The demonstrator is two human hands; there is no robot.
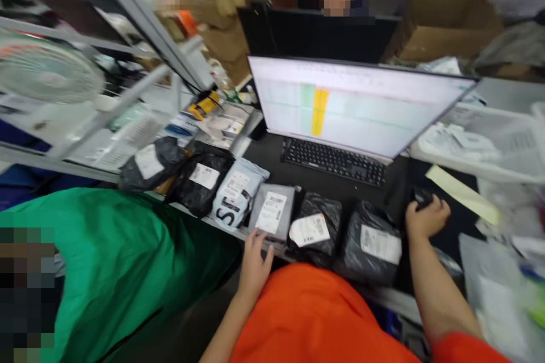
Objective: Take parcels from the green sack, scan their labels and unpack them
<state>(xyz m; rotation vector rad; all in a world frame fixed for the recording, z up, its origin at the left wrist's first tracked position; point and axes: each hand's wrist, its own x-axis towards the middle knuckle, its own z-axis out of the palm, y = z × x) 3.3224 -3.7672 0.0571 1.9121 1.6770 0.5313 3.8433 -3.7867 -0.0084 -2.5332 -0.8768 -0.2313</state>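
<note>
At the front edge of the desk, my left hand has its fingers stretched out, with the tips at the lower edge of a grey parcel bearing a white label. Nothing is held in it. On the right, my right hand curls over a black computer mouse. Between my hands lie two black plastic parcels, each with a white label. Left of the grey one are a light blue printed parcel, a black parcel and a dark grey parcel.
A lit monitor stands behind a black keyboard. To the right sit a white plastic basket and a yellow paper strip. A yellow handheld device and a fan are left. A person in green is close beside me.
</note>
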